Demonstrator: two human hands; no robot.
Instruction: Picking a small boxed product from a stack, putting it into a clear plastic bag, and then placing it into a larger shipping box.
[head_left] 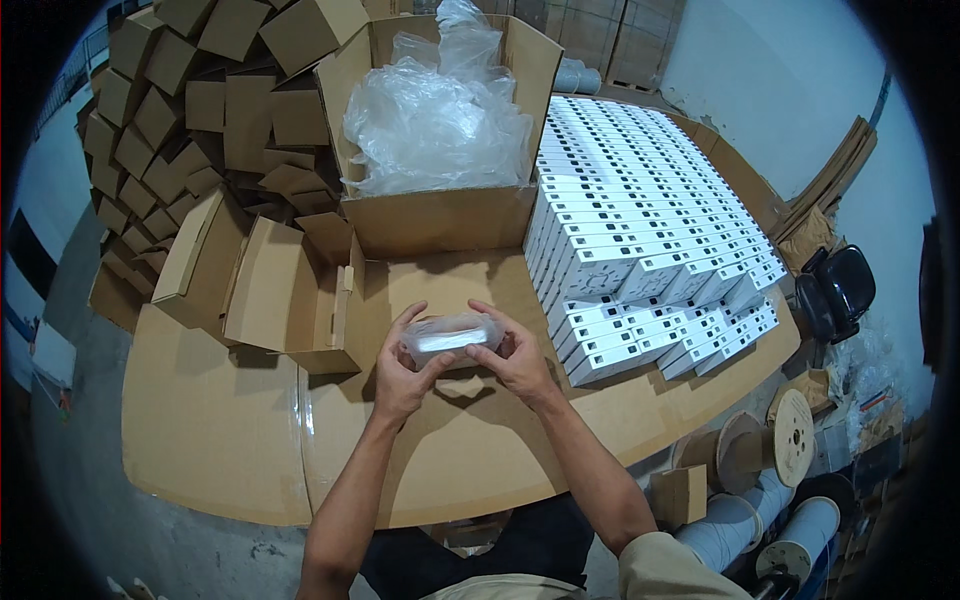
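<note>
- Clear plastic wraps the small pale packet [450, 338] held between both hands, just above the middle of the cardboard-covered table [210, 440] and close to the body.
- Left hand [402, 365] grips the packet's left end, thumb on top and fingers curled beneath; right hand [517, 355] clamps the right end the same way. Both are closed on it, a hold that seems meant to keep the slippery wrap taut and level.
- Open brown carton [290, 290] lies on its side just left of the hands, mouth toward them — near enough to reach without stretching.
- Behind the hands stands a large cardboard box [440, 215] stuffed with crumpled clear plastic bags [435, 120]; its flaps stand up so the contents stay open to the person.
- To the right, white boxes [640, 210] are stacked in tight rows running away across the table, with a lower step of them nearest the right hand.
- Folded brown cartons [170, 110] are heaped at the far left, apart from the working space.
- Cable spools [780, 440] sit on the floor at lower right, well apart from the hands.
</note>
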